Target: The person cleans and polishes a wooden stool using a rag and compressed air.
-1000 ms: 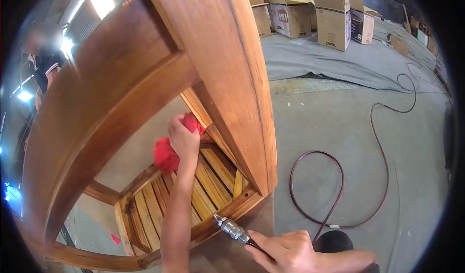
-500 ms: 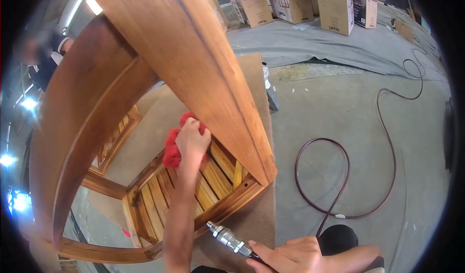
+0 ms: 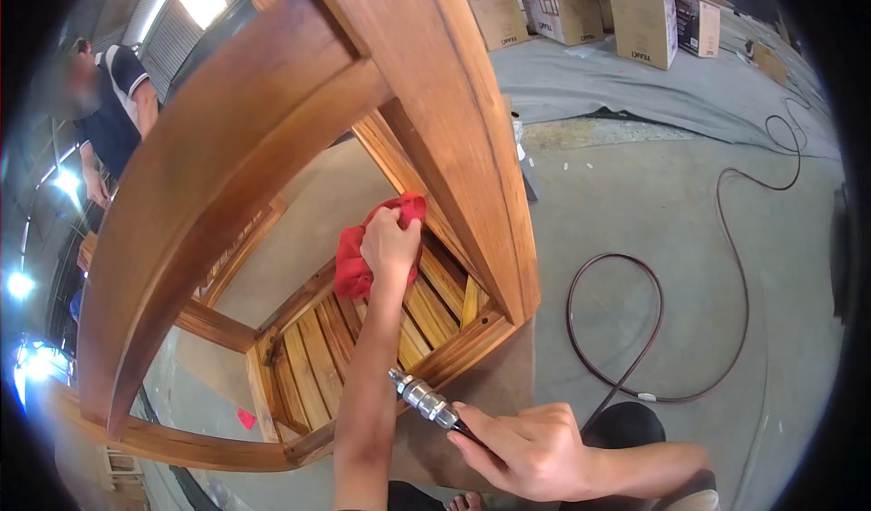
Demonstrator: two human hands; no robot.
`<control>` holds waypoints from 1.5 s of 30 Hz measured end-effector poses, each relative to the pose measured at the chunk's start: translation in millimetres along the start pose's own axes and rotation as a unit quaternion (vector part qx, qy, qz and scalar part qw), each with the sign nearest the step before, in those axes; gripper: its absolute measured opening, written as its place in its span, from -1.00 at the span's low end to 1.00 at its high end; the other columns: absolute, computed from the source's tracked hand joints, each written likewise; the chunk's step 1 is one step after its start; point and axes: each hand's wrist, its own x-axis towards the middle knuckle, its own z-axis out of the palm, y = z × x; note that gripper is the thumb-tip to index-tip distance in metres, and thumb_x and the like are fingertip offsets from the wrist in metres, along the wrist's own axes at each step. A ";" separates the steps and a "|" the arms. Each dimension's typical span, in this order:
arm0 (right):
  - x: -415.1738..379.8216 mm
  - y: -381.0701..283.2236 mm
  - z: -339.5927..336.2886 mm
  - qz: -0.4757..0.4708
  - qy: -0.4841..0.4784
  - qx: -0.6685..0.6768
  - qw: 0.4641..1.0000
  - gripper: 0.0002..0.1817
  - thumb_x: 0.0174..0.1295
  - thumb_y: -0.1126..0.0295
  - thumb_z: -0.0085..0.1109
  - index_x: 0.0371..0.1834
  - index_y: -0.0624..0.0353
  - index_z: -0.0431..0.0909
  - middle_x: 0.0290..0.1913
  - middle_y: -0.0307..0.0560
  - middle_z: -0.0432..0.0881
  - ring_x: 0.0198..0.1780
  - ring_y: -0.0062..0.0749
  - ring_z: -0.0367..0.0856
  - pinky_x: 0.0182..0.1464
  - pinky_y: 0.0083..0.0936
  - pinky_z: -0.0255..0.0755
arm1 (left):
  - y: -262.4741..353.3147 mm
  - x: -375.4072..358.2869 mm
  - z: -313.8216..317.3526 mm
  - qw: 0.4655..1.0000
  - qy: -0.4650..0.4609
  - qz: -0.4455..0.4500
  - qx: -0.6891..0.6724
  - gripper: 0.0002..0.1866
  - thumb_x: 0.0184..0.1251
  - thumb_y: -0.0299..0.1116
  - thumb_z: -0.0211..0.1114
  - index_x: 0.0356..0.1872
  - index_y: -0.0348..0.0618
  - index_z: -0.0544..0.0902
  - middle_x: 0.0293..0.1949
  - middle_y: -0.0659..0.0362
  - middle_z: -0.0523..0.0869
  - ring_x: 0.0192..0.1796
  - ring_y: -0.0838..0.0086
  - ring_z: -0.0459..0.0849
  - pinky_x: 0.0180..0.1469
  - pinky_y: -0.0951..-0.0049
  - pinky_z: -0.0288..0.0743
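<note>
My left hand (image 3: pixel 390 242) reaches in through the wooden frame and is closed on a bunched red cloth (image 3: pixel 354 262), which lies against the inner face of a wooden rail. Below it are the wooden slats (image 3: pixel 313 357) of the chair-like piece (image 3: pixel 227 184), whose curved part rises close to me on the left. My right hand (image 3: pixel 535 447), outside the frame, is closed around the end of an air hose. Its metal coupling (image 3: pixel 423 397) sticks out toward my left forearm. The palm side of the right hand is hidden.
The dark red hose (image 3: pixel 658 330) loops over the grey floor at the right. Several cardboard boxes (image 3: pixel 635 12) stand on a grey sheet (image 3: pixel 581 94) at the back. A person (image 3: pixel 118 103) stands at the far left. Another slatted wooden piece (image 3: pixel 240 248) lies behind.
My view has shifted, so the frame sits further right. The red cloth in my left hand has moved slightly up along the rail. My right hand still holds the hose end.
</note>
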 end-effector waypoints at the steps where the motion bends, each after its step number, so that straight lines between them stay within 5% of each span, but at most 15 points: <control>1: 1.5 -0.6 1.9 -0.009 0.009 0.003 1.000 -0.68 0.10 0.47 0.45 -0.07 0.35 0.69 -0.72 -0.31 0.47 -0.81 -0.48 0.36 -0.75 -0.49 0.21 | -3.4 -3.6 -6.8 0.998 -0.016 0.055 -0.018 -0.76 0.24 -0.18 0.31 -0.26 -0.12 0.75 -0.21 0.07 0.70 -0.13 0.08 0.72 -0.09 0.13 0.60; 5: 0.0 6.0 10.5 -0.020 0.003 -0.012 1.000 -0.69 0.12 0.44 0.45 -0.08 0.32 0.69 -0.71 -0.28 0.50 -0.80 -0.47 0.40 -0.74 -0.49 0.24 | -40.5 -16.7 -44.6 0.935 -0.154 0.316 -0.038 -0.78 0.19 -0.30 0.33 -0.20 -0.14 0.75 -0.19 0.07 0.69 -0.11 0.10 0.70 -0.05 0.19 0.60; 7: -5.1 11.0 16.2 -0.010 0.013 -0.011 1.000 -0.69 0.12 0.44 0.45 -0.08 0.32 0.69 -0.71 -0.28 0.50 -0.79 -0.47 0.41 -0.74 -0.49 0.25 | -43.5 -31.7 -59.4 0.943 -0.051 0.317 -0.086 -0.78 0.15 -0.40 0.32 -0.18 -0.21 0.73 -0.20 0.05 0.70 -0.12 0.10 0.71 -0.03 0.25 0.60; 10: -4.3 13.6 9.5 0.007 -0.004 -0.020 1.000 -0.69 0.14 0.44 0.43 -0.06 0.32 0.68 -0.70 -0.27 0.52 -0.77 -0.46 0.45 -0.72 -0.50 0.27 | -55.6 -22.7 -61.2 0.970 0.110 0.072 -0.203 -0.80 0.26 -0.39 0.33 -0.19 -0.31 0.70 -0.25 -0.04 0.70 -0.14 0.11 0.73 -0.04 0.28 0.56; 13: -6.0 21.9 10.0 0.022 -0.010 -0.017 1.000 -0.71 0.19 0.39 0.40 -0.08 0.31 0.68 -0.70 -0.26 0.50 -0.77 -0.44 0.44 -0.71 -0.48 0.29 | -61.0 11.3 -59.8 0.978 0.145 0.053 -0.141 -0.74 0.35 -0.27 0.34 -0.17 -0.31 0.70 -0.22 -0.05 0.70 -0.16 0.08 0.72 -0.05 0.25 0.55; 17: -8.0 35.8 12.1 0.038 -0.017 -0.022 0.999 -0.72 0.20 0.38 0.39 -0.10 0.31 0.67 -0.71 -0.26 0.47 -0.78 -0.44 0.43 -0.72 -0.48 0.28 | -52.0 17.6 -12.6 0.978 0.041 0.202 0.016 -0.72 0.34 -0.18 0.31 -0.14 -0.18 0.74 -0.07 0.06 0.66 0.06 0.12 0.63 0.07 0.16 0.54; 20: -9.1 40.8 10.6 0.047 -0.014 -0.026 0.998 -0.72 0.20 0.38 0.39 -0.10 0.31 0.68 -0.71 -0.27 0.47 -0.78 -0.45 0.42 -0.72 -0.48 0.27 | -15.7 13.8 -7.4 0.993 -0.049 0.107 0.002 -0.76 0.32 -0.22 0.29 -0.17 -0.15 0.75 -0.09 0.08 0.63 0.08 0.15 0.59 0.07 0.17 0.54; 29: -2.9 25.9 5.6 0.030 -0.029 -0.006 0.999 -0.72 0.18 0.37 0.41 -0.10 0.30 0.68 -0.72 -0.28 0.47 -0.77 -0.47 0.45 -0.72 -0.49 0.28 | -4.5 -10.1 -19.8 0.970 -0.053 0.235 0.037 -0.73 0.34 -0.25 0.27 -0.17 -0.26 0.72 -0.06 0.07 0.56 0.05 0.17 0.55 0.07 0.15 0.53; 33: -2.5 24.2 7.2 0.029 -0.022 -0.008 0.999 -0.71 0.18 0.37 0.40 -0.10 0.31 0.67 -0.70 -0.27 0.48 -0.76 -0.45 0.46 -0.71 -0.48 0.30 | -0.2 -6.8 1.3 0.984 -0.006 0.159 0.080 -0.74 0.37 -0.26 0.23 -0.15 -0.25 0.72 -0.05 0.02 0.56 0.04 0.10 0.57 0.08 0.13 0.53; 37: -3.1 8.7 0.8 0.026 -0.004 -0.013 1.000 -0.71 0.20 0.36 0.39 -0.08 0.31 0.67 -0.69 -0.25 0.50 -0.76 -0.42 0.46 -0.70 -0.46 0.31 | 10.0 -0.2 -11.6 0.994 -0.085 0.064 0.004 -0.61 0.44 -0.13 0.15 -0.23 -0.30 0.73 -0.08 -0.03 0.60 0.02 0.06 0.59 0.06 0.12 0.53; 41: -4.2 -4.9 0.2 -0.005 0.009 0.001 1.000 -0.69 0.21 0.36 0.38 -0.04 0.29 0.66 -0.70 -0.24 0.49 -0.76 -0.42 0.45 -0.70 -0.45 0.32 | 0.8 -10.5 -15.7 0.983 -0.075 0.164 -0.038 -0.52 0.44 0.02 0.15 -0.22 -0.26 0.76 -0.09 -0.04 0.61 0.01 0.05 0.60 0.04 0.09 0.52; 45: -9.1 -2.5 8.4 0.000 -0.003 0.001 1.000 -0.74 0.25 0.33 0.34 -0.10 0.26 0.66 -0.70 -0.22 0.50 -0.74 -0.36 0.49 -0.68 -0.44 0.37 | -17.1 -16.7 -29.5 0.982 -0.135 0.125 -0.034 -0.67 0.37 -0.09 0.29 -0.30 -0.17 0.79 -0.16 -0.03 0.61 -0.08 0.08 0.65 0.03 0.14 0.54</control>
